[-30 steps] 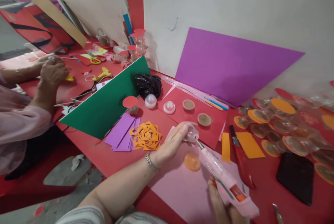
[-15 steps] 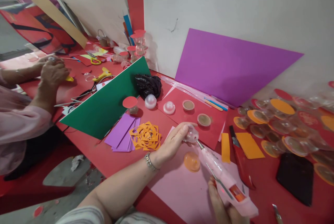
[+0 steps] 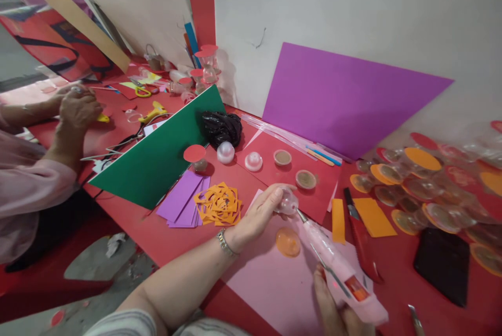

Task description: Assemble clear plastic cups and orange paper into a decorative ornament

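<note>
My left hand (image 3: 263, 210) is closed around a small clear plastic dome (image 3: 288, 203), its end turned toward me. In my right hand (image 3: 333, 302) is a pink hot glue gun (image 3: 337, 265), its metal nozzle touching or almost touching the dome. Below the dome, an orange disc with a clear dome on it (image 3: 288, 242) lies on a pink sheet (image 3: 270, 284). Farther back on a red sheet sit two small cups of brown grains (image 3: 306, 180) and a clear dome lid (image 3: 253, 161).
Purple strips (image 3: 183, 200) and orange cut-outs (image 3: 218, 204) lie left of my hands. A green board (image 3: 164, 153) stands between me and a co-worker's hands (image 3: 80, 103). On the right are a red utility knife (image 3: 363, 242), a black phone (image 3: 443, 265) and many stacked domed pieces (image 3: 411, 187).
Almost nothing differs. My left hand stays on the dome and the glue gun's nozzle stays at it; the view has shifted very slightly.
</note>
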The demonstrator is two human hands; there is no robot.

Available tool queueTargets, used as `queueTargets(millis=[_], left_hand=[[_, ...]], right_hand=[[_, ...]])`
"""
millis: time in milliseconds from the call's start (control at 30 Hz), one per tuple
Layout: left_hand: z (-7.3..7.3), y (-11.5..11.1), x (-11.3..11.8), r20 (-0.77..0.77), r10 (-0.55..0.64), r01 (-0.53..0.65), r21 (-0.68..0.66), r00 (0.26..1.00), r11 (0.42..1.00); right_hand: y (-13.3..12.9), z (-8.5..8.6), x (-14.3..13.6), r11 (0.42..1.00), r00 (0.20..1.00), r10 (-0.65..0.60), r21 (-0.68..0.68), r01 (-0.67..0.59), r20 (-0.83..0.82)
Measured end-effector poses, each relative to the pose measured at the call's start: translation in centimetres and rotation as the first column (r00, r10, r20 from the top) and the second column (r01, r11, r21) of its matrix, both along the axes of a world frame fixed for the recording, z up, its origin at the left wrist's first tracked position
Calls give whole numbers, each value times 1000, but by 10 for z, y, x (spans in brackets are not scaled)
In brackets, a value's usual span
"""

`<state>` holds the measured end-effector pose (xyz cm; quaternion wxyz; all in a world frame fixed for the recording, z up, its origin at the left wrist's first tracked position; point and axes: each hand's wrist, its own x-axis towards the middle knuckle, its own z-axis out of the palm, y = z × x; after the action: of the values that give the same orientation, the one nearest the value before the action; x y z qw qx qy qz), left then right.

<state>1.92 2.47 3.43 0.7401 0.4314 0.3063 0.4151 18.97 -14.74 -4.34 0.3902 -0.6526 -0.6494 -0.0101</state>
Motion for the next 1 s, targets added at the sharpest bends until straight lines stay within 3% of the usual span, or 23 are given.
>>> queueTargets(millis=[500, 733, 1000], left_hand=[[1, -3, 1, -3, -8, 8, -5, 1000, 1000], [2, -2, 0, -35, -22, 22, 5, 999, 1000], [3, -2, 0, -78, -49, 49, 3, 996, 999]], right_hand=[[10, 8, -8, 1000, 984, -27, -8, 26, -176], [10, 8, -5, 999, 1000, -6, 44, 7, -24], [7, -1, -1, 998, 1000, 5, 62, -4, -23]])
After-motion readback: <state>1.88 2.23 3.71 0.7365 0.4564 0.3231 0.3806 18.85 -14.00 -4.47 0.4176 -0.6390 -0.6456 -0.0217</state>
